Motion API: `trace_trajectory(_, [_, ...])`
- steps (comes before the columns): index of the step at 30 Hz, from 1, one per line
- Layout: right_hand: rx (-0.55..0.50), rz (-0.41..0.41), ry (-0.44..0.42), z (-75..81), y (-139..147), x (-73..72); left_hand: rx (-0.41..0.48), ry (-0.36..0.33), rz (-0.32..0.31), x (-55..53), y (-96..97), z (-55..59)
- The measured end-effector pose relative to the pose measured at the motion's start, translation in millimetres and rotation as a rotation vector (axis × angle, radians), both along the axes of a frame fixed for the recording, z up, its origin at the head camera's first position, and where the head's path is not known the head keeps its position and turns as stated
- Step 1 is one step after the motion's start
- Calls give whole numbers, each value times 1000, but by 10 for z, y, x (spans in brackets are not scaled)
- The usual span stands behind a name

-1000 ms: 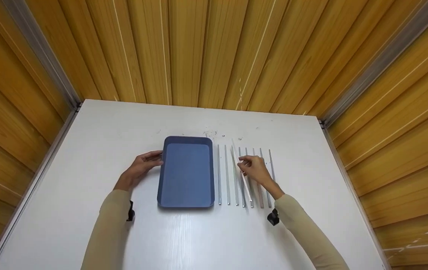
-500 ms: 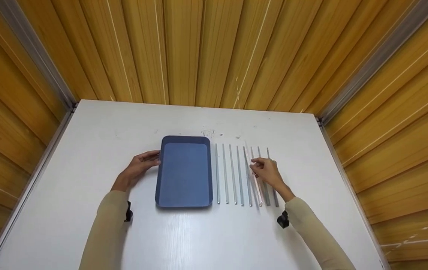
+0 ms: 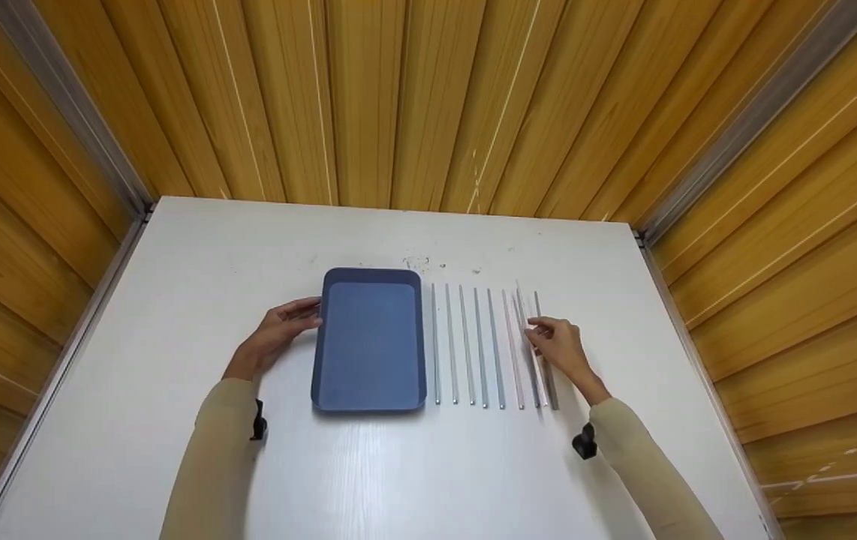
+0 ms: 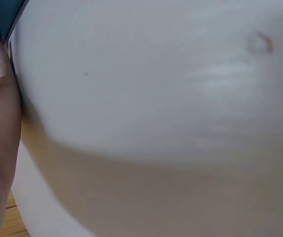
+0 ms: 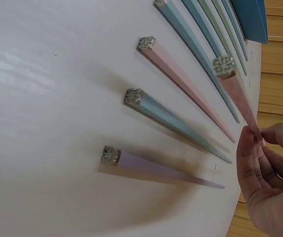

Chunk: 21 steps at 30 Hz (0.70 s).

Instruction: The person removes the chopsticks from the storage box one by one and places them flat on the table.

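In the right wrist view, my right hand (image 3: 560, 349) pinches a pink chopstick (image 5: 239, 96) between thumb and fingertips, its square, silver-patterned end raised above the table. Under and beside it lies a row of pastel chopsticks: a purple one (image 5: 151, 165), a light blue one (image 5: 173, 123) and another pink one (image 5: 188, 86), with more blue and green ones beyond. On the left, my left hand (image 3: 275, 337) touches the left side of a blue rectangular tray (image 3: 368, 345), thumb and fingers at its rim. Nothing lies in the tray.
The row of chopsticks runs to the right of the tray on a white table (image 3: 368, 480). Small dark marks (image 3: 417, 262) show on the tabletop behind the tray. Wood-patterned walls (image 3: 368, 105) rise at the back and both sides.
My right hand has moved to the right over the row, carrying the pink chopstick towards the row's right end. My left hand stays at the tray's left side.
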State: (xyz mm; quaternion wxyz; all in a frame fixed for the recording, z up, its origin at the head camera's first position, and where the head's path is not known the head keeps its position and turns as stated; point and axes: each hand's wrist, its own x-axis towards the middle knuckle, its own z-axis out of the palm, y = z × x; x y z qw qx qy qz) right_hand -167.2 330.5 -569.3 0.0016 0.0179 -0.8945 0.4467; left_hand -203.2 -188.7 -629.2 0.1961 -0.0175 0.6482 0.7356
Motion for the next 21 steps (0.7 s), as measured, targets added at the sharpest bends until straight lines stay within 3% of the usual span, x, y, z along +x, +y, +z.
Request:
trace_trajectory(12, [-17,-79,94,-224,305,16,10,9,5,12,-19,10])
trace_trajectory(21, [18,-136,77,-330,563,23,8,21,20,3,9,-8])
